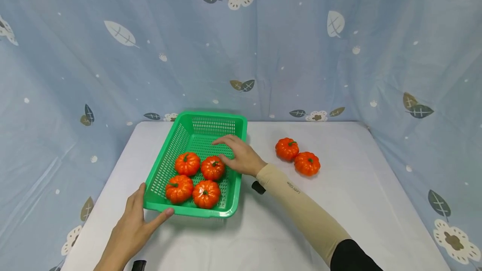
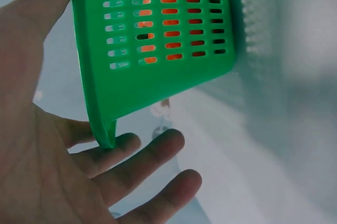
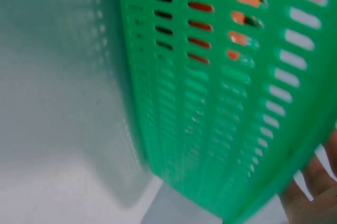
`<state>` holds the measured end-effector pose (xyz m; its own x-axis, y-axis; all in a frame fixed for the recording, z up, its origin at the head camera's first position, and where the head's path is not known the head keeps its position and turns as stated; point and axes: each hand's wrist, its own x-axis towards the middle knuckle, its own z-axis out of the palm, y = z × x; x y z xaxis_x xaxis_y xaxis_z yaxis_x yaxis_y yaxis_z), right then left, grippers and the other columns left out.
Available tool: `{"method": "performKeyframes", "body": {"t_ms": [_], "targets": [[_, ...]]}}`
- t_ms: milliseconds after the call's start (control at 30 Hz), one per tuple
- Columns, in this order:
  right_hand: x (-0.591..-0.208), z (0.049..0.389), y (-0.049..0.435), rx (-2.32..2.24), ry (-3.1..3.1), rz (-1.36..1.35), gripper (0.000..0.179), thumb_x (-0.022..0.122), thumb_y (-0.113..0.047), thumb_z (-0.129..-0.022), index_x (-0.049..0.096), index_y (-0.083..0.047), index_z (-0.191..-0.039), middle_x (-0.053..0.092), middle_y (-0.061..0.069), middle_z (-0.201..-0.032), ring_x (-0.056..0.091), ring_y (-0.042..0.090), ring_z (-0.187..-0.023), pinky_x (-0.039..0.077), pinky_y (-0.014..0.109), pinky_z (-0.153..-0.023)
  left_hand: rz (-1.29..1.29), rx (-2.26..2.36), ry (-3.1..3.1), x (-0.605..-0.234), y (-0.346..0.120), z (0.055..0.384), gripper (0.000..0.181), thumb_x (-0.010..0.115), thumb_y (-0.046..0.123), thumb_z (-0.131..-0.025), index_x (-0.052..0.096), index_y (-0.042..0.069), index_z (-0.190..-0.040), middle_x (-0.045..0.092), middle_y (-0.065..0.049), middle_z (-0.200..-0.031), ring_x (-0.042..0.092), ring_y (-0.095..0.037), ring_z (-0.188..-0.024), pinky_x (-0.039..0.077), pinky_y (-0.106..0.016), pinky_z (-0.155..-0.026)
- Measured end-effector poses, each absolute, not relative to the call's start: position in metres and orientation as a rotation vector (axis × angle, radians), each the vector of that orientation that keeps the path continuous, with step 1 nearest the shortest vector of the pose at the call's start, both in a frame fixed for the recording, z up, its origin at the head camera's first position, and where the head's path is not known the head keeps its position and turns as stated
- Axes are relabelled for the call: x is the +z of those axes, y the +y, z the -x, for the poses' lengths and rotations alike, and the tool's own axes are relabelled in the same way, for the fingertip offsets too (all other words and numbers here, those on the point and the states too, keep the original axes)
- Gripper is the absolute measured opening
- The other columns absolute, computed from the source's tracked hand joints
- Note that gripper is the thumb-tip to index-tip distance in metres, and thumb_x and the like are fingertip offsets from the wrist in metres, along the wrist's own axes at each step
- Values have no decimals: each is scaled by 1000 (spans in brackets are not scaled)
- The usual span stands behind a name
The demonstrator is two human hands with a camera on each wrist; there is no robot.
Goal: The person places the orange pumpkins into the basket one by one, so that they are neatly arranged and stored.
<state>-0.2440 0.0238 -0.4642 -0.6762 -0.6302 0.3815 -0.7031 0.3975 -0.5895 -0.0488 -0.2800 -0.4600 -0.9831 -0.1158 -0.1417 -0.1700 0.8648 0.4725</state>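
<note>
A green plastic basket [image 1: 232, 204] with slotted walls stands on the table, with several small orange pumpkins [image 1: 205, 194] in its front half. My left hand [image 1: 129, 225] is at the near left corner, thumb along the front rim and fingers spread by the left side. In the left wrist view, those fingers [image 2: 152, 166] extend past the corner of the rim. Over the basket's right side reaches my right hand [image 1: 241, 156], fingers loosely bent with nothing held, thumb close to one pumpkin [image 1: 213, 167]. The right wrist view shows mostly the basket's outer wall [image 3: 210, 108].
Two more orange pumpkins [image 1: 287, 149] lie side by side on the white tabletop [image 1: 357, 204], right of the basket. A blue curtain [image 1: 278, 45] with leaves and flowers hangs behind the table and at both sides.
</note>
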Motion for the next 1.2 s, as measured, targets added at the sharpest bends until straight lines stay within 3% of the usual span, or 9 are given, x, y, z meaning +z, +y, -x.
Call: {"method": "performKeyframes", "body": {"t_ms": [600, 900, 1000, 1200], "targets": [[-477, 216, 108, 1225, -2548, -772, 46, 69, -19, -97, 56, -18, -141, 52, -2, -143, 47, 18, -134, 40, 43, -111, 224, 759, 2879, -461, -281, 50, 116, 54, 69, -95, -20, 6, -158, 10, -33, -160, 42, -61, -128, 45, -70, -85], [-485, 196, 167, 1187, -2543, -676, 50, 73, -10, -92, 56, -12, -139, 52, 3, -143, 48, 24, -133, 46, 52, -103, 223, 776, 2903, -466, -283, 49, 115, 57, 72, -91, -15, 18, -161, 15, -28, -163, 39, -58, -132, 42, -74, -87], [-481, 189, 185, 1142, -2576, -632, 54, 76, -9, -90, 55, -11, -140, 52, 5, -143, 49, 27, -132, 46, 55, -103, 213, 779, 2915, -468, -285, 48, 112, 58, 71, -91, -15, 23, -162, 15, -25, -164, 39, -57, -132, 41, -75, -87], [-478, 184, 217, 1106, -2678, -475, 61, 77, -14, -90, 50, -10, -144, 47, 12, -147, 45, 34, -134, 38, 61, -106, 219, 739, 2925, -467, -287, 49, 112, 57, 72, -91, -11, 18, -162, 16, -24, -164, 43, -56, -130, 42, -73, -85]]}}
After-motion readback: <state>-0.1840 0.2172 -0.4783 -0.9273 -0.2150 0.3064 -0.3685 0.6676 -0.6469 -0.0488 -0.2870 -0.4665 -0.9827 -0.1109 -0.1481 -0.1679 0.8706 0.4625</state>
